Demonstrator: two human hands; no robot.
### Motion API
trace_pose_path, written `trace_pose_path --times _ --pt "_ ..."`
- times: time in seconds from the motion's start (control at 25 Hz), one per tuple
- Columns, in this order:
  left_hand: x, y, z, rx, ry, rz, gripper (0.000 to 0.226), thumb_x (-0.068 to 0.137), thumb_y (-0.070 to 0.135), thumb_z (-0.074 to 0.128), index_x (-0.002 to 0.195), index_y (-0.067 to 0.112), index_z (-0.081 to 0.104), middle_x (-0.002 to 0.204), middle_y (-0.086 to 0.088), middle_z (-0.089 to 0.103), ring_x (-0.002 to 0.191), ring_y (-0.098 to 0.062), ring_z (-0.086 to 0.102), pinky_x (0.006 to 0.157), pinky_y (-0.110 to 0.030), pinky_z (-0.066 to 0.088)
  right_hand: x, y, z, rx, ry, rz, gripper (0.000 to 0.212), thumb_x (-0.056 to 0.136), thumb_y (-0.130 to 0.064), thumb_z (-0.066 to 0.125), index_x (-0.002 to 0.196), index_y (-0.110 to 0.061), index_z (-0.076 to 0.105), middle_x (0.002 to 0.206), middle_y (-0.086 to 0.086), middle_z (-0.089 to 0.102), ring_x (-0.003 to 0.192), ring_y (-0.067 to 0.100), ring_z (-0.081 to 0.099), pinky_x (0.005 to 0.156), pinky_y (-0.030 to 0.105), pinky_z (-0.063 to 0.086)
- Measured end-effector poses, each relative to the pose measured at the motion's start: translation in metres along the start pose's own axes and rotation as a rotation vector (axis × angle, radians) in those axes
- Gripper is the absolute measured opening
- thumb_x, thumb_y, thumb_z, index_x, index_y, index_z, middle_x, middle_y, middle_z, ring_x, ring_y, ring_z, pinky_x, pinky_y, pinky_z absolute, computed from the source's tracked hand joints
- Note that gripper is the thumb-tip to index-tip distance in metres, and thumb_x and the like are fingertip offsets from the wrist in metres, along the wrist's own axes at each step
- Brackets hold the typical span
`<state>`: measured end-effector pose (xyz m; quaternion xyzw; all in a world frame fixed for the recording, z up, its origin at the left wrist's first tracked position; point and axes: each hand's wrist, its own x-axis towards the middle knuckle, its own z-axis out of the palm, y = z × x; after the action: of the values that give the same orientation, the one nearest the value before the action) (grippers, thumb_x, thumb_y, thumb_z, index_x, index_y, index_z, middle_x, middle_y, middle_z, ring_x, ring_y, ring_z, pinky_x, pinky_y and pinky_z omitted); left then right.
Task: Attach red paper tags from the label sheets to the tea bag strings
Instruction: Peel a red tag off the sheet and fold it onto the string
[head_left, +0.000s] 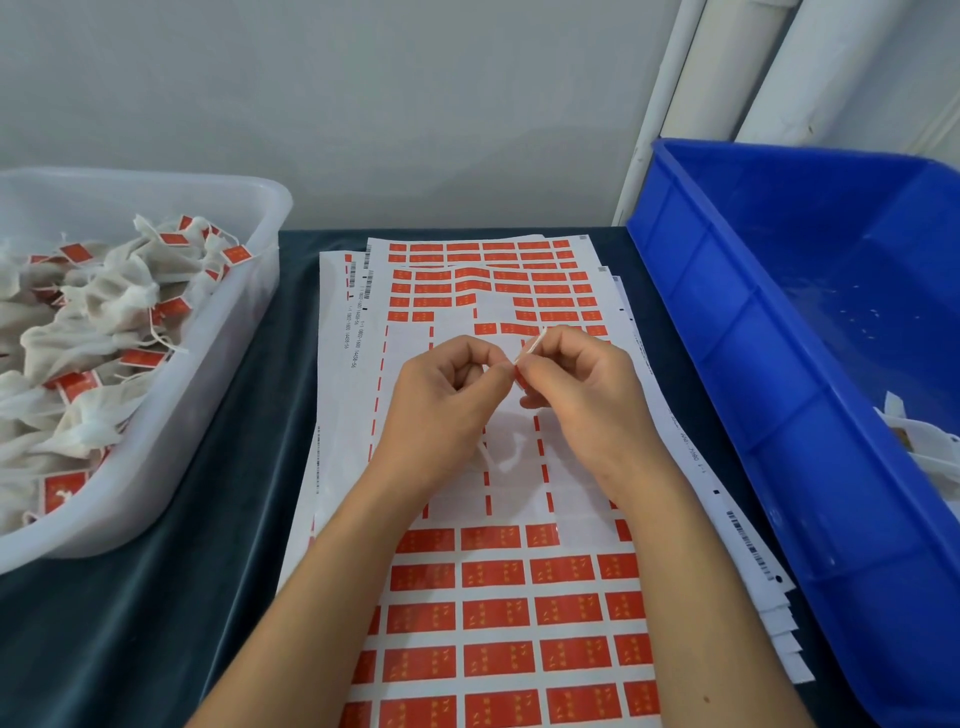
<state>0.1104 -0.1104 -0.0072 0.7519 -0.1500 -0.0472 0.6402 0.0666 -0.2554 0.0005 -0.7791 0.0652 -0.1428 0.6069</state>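
Both hands meet above label sheets (498, 597) at tabletop centre. Right hand (582, 395) pinches red tag (521, 375), held nearly upright on edge; white string (530, 347) slants up-right. Left hand (447, 395) pinches same tag from left. Tea bag (501, 457) hangs below, half hidden.

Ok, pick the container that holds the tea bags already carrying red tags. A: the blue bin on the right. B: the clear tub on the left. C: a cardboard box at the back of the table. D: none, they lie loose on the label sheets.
B: the clear tub on the left holds a heap of tea bags with red tags on them.
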Motion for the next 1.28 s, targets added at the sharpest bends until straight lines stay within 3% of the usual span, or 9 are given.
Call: trace_pose_path --times 0.36,0.6,0.8,1.0,1.28 --pt "-0.0029 0.0043 0.002 -0.051 -0.009 -0.027 0.021 0.1 0.016 0.06 0.082 0.018 0.07 0.059 0.013 0.058 0.052 -0.001 0.05 0.049 -0.013 0.043 -0.0006 -0.0011 0.0018 0.013 -0.01 -0.004 0.013 0.099 -0.02 0.065 0.088 -0.022 0.071 0.09 -0.005 0.073 0.089 0.015 0.07 0.078 0.029 0.063" --pt "-0.0021 0.0048 0.0028 -0.018 0.032 -0.032 0.021 0.1 0.018 0.059 0.082 0.02 0.07 0.059 0.014 0.059 0.053 -0.002 0.051 0.049 -0.013 0.043 -0.0018 0.0006 0.0042 0.024 -0.002 -0.013 0.012 0.099 -0.024 0.067 0.088 -0.027 0.073 0.089 -0.01 0.074 0.091 0.01 0.071 0.077 0.024 0.062" --pt "-0.0021 0.0029 0.0031 0.006 0.008 -0.015 0.019 0.101 0.019 0.061 0.085 0.018 0.071 0.065 0.003 0.06 0.055 -0.005 0.05 0.055 -0.015 0.045 -0.0011 0.0009 0.0031 0.005 -0.029 -0.002 0.014 0.099 -0.024 0.066 0.087 -0.026 0.072 0.088 -0.008 0.073 0.09 0.012 0.07 0.076 0.024 0.062" --pt "-0.0016 0.0042 0.0045 -0.02 0.033 -0.054 0.021 0.104 0.022 0.057 0.087 0.02 0.069 0.058 0.016 0.059 0.052 0.0 0.054 0.049 -0.012 0.044 -0.0012 0.0004 0.004 0.05 0.018 0.027 0.012 0.101 -0.027 0.066 0.092 -0.026 0.074 0.088 -0.011 0.074 0.089 0.007 0.071 0.072 0.019 0.06" --pt "-0.0015 0.004 0.0029 0.004 0.05 -0.051 0.019 0.102 0.021 0.06 0.085 0.019 0.069 0.058 0.014 0.059 0.055 -0.003 0.052 0.053 -0.017 0.046 -0.0006 0.0007 0.0046 0.059 -0.04 0.057 0.012 0.101 -0.026 0.065 0.094 -0.026 0.074 0.088 -0.011 0.074 0.087 0.006 0.071 0.07 0.017 0.058"
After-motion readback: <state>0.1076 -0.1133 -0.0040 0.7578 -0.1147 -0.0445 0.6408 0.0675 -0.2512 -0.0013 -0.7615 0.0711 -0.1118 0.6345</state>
